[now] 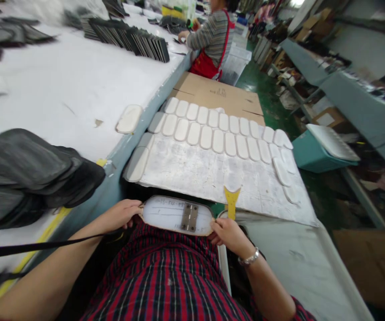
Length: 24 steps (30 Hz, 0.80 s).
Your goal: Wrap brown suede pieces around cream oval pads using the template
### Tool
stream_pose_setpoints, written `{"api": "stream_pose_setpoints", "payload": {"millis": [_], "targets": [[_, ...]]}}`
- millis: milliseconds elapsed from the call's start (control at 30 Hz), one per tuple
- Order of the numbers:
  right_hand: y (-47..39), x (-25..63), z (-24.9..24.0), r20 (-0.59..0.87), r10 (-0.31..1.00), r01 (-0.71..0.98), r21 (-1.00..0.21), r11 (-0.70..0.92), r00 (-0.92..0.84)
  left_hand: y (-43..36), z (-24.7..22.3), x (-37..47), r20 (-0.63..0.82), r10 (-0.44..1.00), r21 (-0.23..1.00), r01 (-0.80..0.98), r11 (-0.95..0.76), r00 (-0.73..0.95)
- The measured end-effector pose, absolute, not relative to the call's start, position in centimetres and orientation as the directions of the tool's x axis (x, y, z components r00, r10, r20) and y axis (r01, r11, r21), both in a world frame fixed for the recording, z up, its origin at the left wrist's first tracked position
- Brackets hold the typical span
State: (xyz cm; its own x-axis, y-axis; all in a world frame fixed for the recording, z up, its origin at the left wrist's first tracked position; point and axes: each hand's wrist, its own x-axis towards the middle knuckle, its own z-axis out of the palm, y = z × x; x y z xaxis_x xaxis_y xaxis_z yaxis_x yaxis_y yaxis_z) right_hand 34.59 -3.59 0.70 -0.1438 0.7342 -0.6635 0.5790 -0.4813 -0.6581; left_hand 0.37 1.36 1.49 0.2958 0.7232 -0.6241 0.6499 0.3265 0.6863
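A white oval plate (165, 215) with a metal hinge (189, 217) on it and faint writing is held level in front of the plaid garment. My left hand (127, 215) pinches its left end, and my right hand (227, 234) grips its right end. A yellow forked tool (231, 201) stands just above my right hand; whether it is touched cannot be made out. Beyond the plate, rows of pale oval pieces (206, 136) lie on a whitish board (192, 165). One more pale oval piece (129, 119) rests on the white table at the left.
Black oval pieces (28, 160) are piled on the white table (62, 89) at the left. A row of dark pieces (129, 39) stands farther back. Another person (212, 38) works beyond a cardboard sheet (217, 93). A teal bin (319, 151) and shelves are at the right.
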Motion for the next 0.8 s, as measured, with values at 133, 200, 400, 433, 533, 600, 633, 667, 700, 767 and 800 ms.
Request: {"api": "stream_pose_setpoints", "payload": {"millis": [133,200,400,433,533,600,633,667,700,767,800], "targets": [[-3.6,34.4,0.4,-0.659,0.742,0.658,-0.613,-0.437,-0.12,1.6,1.8,0.3,-0.637,0.713,0.691,0.628,0.358,0.294],[-3.7,34.4,0.5,-0.638,0.76,0.69,-0.607,-0.396,-0.125,1.6,1.7,0.2,-0.644,0.708,0.682,0.637,0.359,0.29],[-3.8,34.3,0.9,-0.548,0.827,0.798,-0.551,-0.244,-0.126,1.2,1.9,0.6,-0.628,0.726,0.664,0.68,0.312,0.281],[-3.8,34.3,0.9,-0.534,0.836,0.812,-0.54,-0.222,-0.128,1.2,2.1,0.7,-0.617,0.738,0.657,0.694,0.295,0.271],[-3.8,34.3,1.0,-0.519,0.845,0.831,-0.521,-0.194,-0.128,1.3,2.7,1.2,-0.565,0.794,0.633,0.736,0.241,0.226],[-3.9,34.2,1.0,-0.521,0.845,0.83,-0.52,-0.202,-0.121,1.6,2.9,1.4,-0.55,0.811,0.615,0.754,0.23,0.202],[-3.9,34.2,1.1,-0.524,0.844,0.826,-0.524,-0.21,-0.118,1.9,2.8,1.4,-0.561,0.804,0.607,0.758,0.239,0.196],[-3.9,34.1,1.1,-0.527,0.842,0.819,-0.529,-0.22,-0.115,2.1,2.7,1.4,-0.586,0.787,0.598,0.758,0.258,0.194],[-3.9,34.1,1.1,-0.533,0.838,0.81,-0.538,-0.232,-0.114,2.3,2.5,1.3,-0.62,0.76,0.589,0.756,0.286,0.195],[-3.9,34.0,1.2,-0.556,0.823,0.78,-0.564,-0.271,-0.116,2.6,2.0,1.1,-0.682,0.703,0.574,0.742,0.347,0.2],[-3.9,34.0,1.2,-0.569,0.814,0.761,-0.578,-0.294,-0.119,2.7,1.7,1.0,-0.702,0.683,0.571,0.732,0.372,0.201]]}}
